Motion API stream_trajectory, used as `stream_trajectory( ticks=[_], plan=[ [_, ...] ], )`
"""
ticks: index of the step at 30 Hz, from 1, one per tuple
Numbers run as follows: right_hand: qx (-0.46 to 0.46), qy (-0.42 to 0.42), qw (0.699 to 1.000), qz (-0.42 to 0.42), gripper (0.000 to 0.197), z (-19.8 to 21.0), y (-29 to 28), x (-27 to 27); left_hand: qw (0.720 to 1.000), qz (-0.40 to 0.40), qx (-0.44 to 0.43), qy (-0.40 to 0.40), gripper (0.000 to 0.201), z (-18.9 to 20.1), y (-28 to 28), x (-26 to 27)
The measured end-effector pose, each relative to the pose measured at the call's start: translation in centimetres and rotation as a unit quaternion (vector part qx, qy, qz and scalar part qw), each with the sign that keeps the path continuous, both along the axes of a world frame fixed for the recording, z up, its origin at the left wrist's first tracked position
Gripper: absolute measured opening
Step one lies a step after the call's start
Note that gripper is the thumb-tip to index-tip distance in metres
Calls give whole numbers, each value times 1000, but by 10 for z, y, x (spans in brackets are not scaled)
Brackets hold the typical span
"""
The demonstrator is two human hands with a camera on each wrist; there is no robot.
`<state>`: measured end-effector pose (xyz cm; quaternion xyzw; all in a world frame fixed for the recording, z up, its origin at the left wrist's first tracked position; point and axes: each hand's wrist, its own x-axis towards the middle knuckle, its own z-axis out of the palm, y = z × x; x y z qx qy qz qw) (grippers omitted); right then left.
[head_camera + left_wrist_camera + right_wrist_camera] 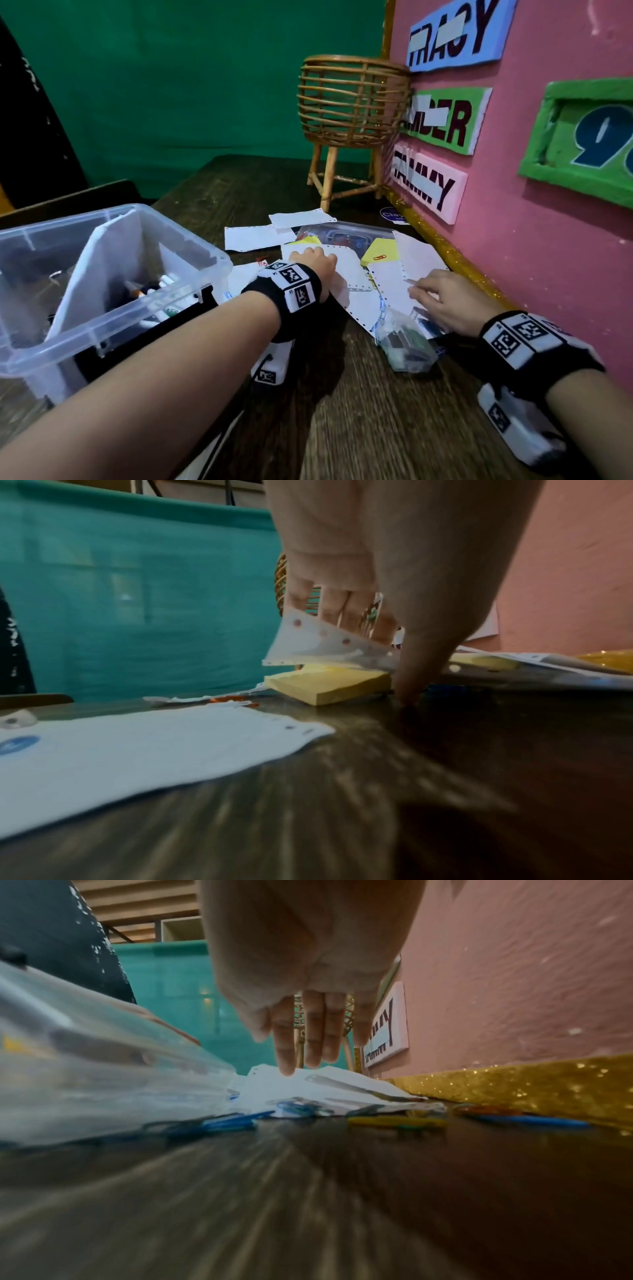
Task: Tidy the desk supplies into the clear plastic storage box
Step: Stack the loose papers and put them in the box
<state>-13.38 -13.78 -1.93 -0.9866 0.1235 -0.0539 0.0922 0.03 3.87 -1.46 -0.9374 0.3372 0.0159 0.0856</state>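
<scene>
The clear plastic storage box [191, 274] stands at the left with white dividers and markers inside. White perforated paper sheets [352, 274] lie scattered mid-desk over yellow sticky-note pads [380, 255]. My left hand [308, 255] lifts one sheet's edge [325, 647], fingers above it and thumb [411, 680] under it on the desk, beside a yellow pad [329, 688]. My right hand [421, 287] rests with straight fingers [286, 1053] on another sheet [329, 1085]. Loose coloured paper clips [394, 1121] lie on the wood near it.
A small clear bag of supplies [407, 346] lies left of my right wrist. A clear pouch [342, 236] sits under the far papers. A rattan basket on legs [352, 102] stands at the back. The pink board [548, 240] with gold trim walls the right side.
</scene>
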Motion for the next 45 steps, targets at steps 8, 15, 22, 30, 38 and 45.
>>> stream_trajectory(
  ticks=[8, 15, 22, 30, 38, 45],
  plan=[
    [-37, 133, 990, -18, 43, -6, -4, 23, 999, -23, -22, 16, 35, 6, -11, 5],
    [-29, 91, 995, -39, 58, -13, -15, 31, 991, -61, -117, -2, 69, 5, -9, 0],
    [-6, -83, 997, -6, 73, -3, -2, 21, 953, -81, -285, -61, 87, 11, -3, -13],
    [34, -264, 961, 75, 60, 8, 27, 5, 929, -146, -294, -167, 68, 8, -2, -19],
    [65, -248, 958, 127, 66, 1, 29, 7, 897, -229, -258, -277, 14, 3, -7, -18],
    [39, -48, 985, -164, 58, -1, 1, 25, 917, -155, -325, -172, 19, 10, -5, -28]
  ],
)
